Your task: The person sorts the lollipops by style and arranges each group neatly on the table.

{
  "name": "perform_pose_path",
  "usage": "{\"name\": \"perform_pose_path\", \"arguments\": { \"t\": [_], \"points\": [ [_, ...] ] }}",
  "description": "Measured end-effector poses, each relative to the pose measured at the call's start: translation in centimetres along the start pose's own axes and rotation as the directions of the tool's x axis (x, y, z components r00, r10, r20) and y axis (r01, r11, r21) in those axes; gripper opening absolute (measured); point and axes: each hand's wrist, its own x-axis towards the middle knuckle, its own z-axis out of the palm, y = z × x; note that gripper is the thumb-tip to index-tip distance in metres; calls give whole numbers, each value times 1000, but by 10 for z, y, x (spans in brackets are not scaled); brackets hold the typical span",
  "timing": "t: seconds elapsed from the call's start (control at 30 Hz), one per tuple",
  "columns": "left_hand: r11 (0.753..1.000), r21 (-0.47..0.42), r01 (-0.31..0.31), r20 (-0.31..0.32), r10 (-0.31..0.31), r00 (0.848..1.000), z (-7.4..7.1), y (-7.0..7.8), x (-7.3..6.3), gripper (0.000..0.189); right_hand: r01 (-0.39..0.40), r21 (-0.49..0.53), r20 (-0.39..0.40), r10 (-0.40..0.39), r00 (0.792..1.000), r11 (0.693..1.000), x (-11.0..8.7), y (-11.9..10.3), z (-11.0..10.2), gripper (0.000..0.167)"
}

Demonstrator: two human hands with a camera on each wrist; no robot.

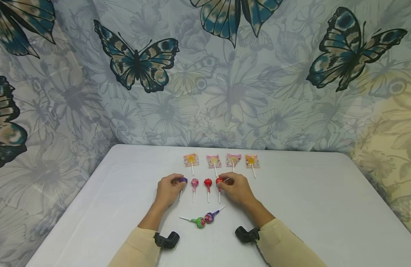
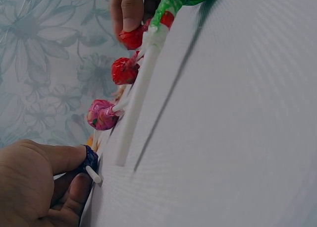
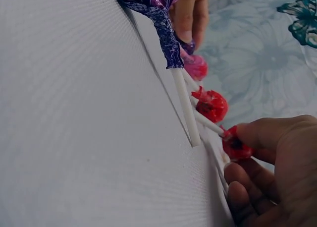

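Observation:
My left hand [image 1: 168, 190] pinches the head of a purple-wrapped lollipop [image 2: 89, 160] at the left end of a row. At the row's right end, the fingers of my right hand [image 1: 238, 188] pinch a red lollipop [image 3: 236, 143] by its head. Between the hands lie a pink lollipop [image 1: 194, 182] and another red lollipop [image 1: 208, 182], sticks pointing toward me. Closer to me, a green lollipop [image 1: 200, 222] and a purple lollipop [image 1: 209, 217] lie with their heads together and sticks pointing outward.
Behind the row, several flat lollipops in clear printed wrappers, among them an orange one [image 1: 191, 160] and a yellow one [image 1: 213, 161], form a second row. All lie on a white-covered table [image 1: 309, 207]. A butterfly-patterned cloth [image 1: 232, 96] hangs beyond its back edge.

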Motion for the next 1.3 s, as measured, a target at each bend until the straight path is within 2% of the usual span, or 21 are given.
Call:
{"name": "perform_pose_path", "arguments": {
  "t": [0.27,0.67,1.0,1.3],
  "points": [
    [1000,-6,2,-3,-2,1000,-1,1,0,22,-29,-46,24,30,999,998,-1,2,2,21],
    [1000,6,2,6,-2,1000,-2,2,-1,23,-9,-42,18,9,1000,999,-1,6,3,21],
    [1000,13,-9,7,9,1000,-1,2,-1,23,-6,-42,-6,6,1000,999,-2,5,1,24],
    [1000,6,-10,1,10,1000,-1,0,0,23,31,-9,-45,-31,998,999,-3,5,0,28]
  ]
}}
